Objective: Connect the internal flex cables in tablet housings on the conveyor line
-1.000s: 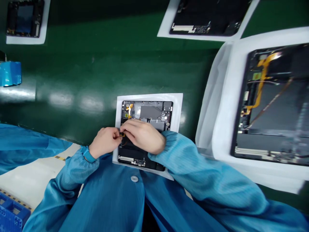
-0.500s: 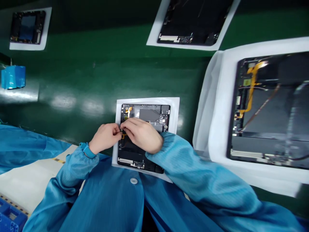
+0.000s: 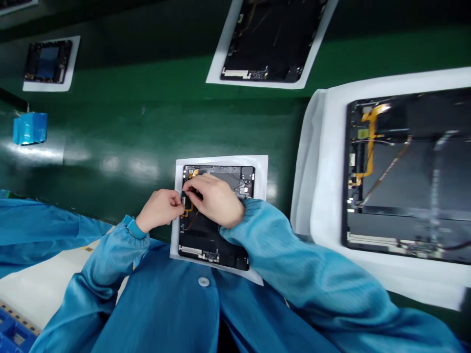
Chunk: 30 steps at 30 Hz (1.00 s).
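An opened tablet chassis point(image 3: 213, 240) lies on a white foam sheet point(image 3: 262, 171) at the near edge of the green belt. My left hand point(image 3: 160, 210) is curled at the chassis's left edge, its fingertips pinched beside an orange flex cable point(image 3: 188, 212). Over the upper left of the chassis my right hand point(image 3: 215, 198) has its fingers bent down, fingertips pressed near the top of that cable. What the fingertips hold is too small to make out. Blue sleeves cover both arms.
A larger open tablet point(image 3: 405, 171) on white foam sits close at the right. Another tablet on foam point(image 3: 272, 39) lies at the far middle, a third point(image 3: 47, 61) at the far left. A blue wrapped object point(image 3: 30, 127) rests at the left. A blue crate corner point(image 3: 11, 333) shows bottom left.
Both hands have shifted slightly up the chassis's left side, uncovering more of the orange flex cable below them. The view has tilted, sliding the belt and other tablets down and left.
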Each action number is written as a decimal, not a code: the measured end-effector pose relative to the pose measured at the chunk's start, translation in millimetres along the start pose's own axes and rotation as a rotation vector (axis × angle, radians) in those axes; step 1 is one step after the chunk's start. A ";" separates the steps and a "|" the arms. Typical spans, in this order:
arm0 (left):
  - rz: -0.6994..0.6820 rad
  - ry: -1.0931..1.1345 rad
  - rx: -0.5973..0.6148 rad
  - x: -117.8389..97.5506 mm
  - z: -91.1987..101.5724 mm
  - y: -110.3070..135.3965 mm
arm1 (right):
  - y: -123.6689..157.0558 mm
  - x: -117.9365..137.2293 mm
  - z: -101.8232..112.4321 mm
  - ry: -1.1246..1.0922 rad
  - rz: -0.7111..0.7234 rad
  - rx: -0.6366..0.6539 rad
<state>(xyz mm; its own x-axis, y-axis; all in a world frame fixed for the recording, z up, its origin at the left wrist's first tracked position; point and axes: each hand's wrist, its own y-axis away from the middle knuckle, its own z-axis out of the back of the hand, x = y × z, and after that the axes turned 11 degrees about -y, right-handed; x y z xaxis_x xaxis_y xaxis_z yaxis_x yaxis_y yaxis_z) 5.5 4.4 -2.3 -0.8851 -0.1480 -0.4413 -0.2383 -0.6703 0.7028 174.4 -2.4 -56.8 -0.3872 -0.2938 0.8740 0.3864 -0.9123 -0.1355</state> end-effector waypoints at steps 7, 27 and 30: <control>-0.061 0.051 -0.070 3.7 -1.9 -2.7 | -1.9 -4.9 -1.0 -0.051 -0.021 -0.015; -0.057 0.069 -0.162 4.5 -1.5 -17.6 | -7.9 -10.5 -0.3 -0.074 -0.062 -0.067; -0.047 0.033 -0.184 3.8 -2.1 -19.7 | -7.3 -10.0 1.1 -0.054 -0.042 -0.060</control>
<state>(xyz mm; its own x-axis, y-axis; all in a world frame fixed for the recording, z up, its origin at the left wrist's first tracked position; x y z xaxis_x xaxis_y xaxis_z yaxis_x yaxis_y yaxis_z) 7.7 15.6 -19.0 -0.8602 -0.1353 -0.4918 -0.1994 -0.7982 0.5684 176.4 7.5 -64.1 -0.3558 -0.2403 0.9032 0.3190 -0.9396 -0.1243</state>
